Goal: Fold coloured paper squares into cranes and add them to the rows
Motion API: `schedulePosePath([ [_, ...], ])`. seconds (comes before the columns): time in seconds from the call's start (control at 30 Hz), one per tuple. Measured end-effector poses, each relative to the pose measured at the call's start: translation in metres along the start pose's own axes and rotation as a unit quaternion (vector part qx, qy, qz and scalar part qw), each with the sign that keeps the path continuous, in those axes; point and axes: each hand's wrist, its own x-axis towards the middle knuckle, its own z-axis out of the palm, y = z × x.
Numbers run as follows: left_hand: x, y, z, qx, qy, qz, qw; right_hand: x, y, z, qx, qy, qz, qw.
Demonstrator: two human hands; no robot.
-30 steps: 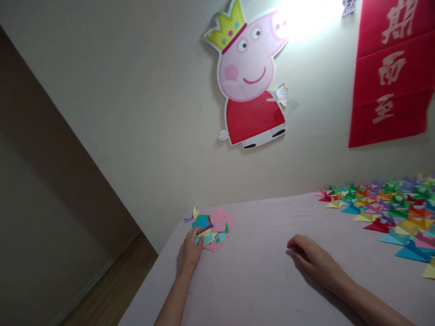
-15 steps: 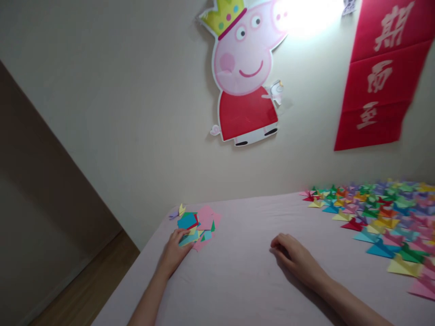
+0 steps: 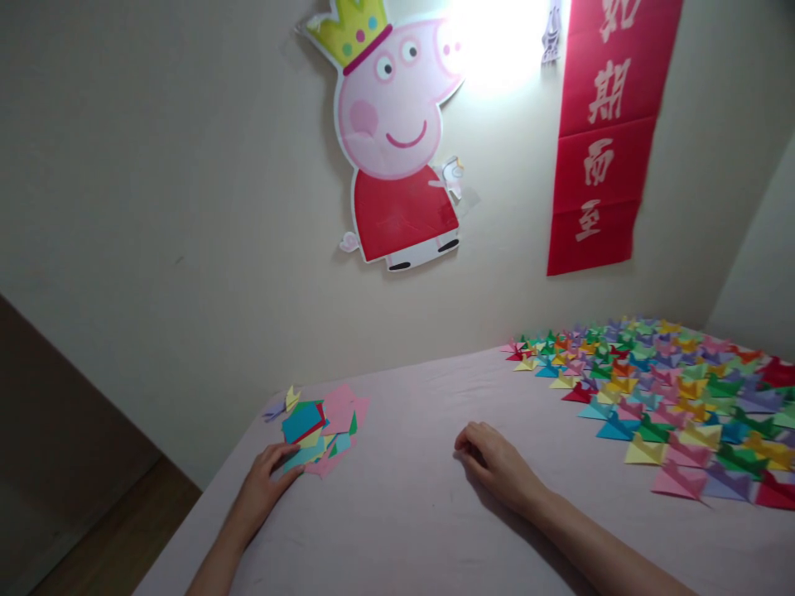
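My left hand lies at the near-left edge of a loose pile of coloured paper pieces. Its thumb and fingers are apart, with the fingertips touching a light-blue piece. Blue, pink, green, red and yellow pieces overlap in the pile. Just behind it sit a small yellow folded paper figure and a purple one. My right hand rests on the pale pink sheet, its fingers curled in and nothing visible in them. It is apart from any paper.
Many folded paper birds in mixed colours stand in rows along the right side. Behind the sheet rises a wall with a pig cutout and a red banner. Wooden floor shows past the left edge.
The view has turned to the right, so everything appears further left and more paper birds show. Both hands keep nearly the same place on the sheet.
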Motion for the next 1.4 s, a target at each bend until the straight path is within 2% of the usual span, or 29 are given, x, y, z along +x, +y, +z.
schedulePosePath([
  [0.37,-0.004,0.002,0.005,0.028,-0.005,0.007,1.000,-0.001,0.009,0.004,0.025,-0.004,-0.009,1.000],
  [0.6,-0.008,0.022,0.016,0.069,-0.042,0.029,0.996,-0.001,0.016,0.009,0.028,-0.013,-0.015,0.999],
  [0.97,-0.005,0.030,0.017,0.074,-0.095,0.057,0.991,-0.001,-0.001,-0.001,0.001,-0.029,-0.019,0.999],
  [1.23,0.000,0.032,0.019,0.089,-0.093,0.088,0.988,0.000,0.000,-0.001,-0.012,-0.029,-0.011,0.999],
  [1.4,-0.002,0.042,0.016,0.107,-0.098,0.106,0.984,0.000,0.000,-0.001,-0.005,-0.032,-0.016,0.999],
])
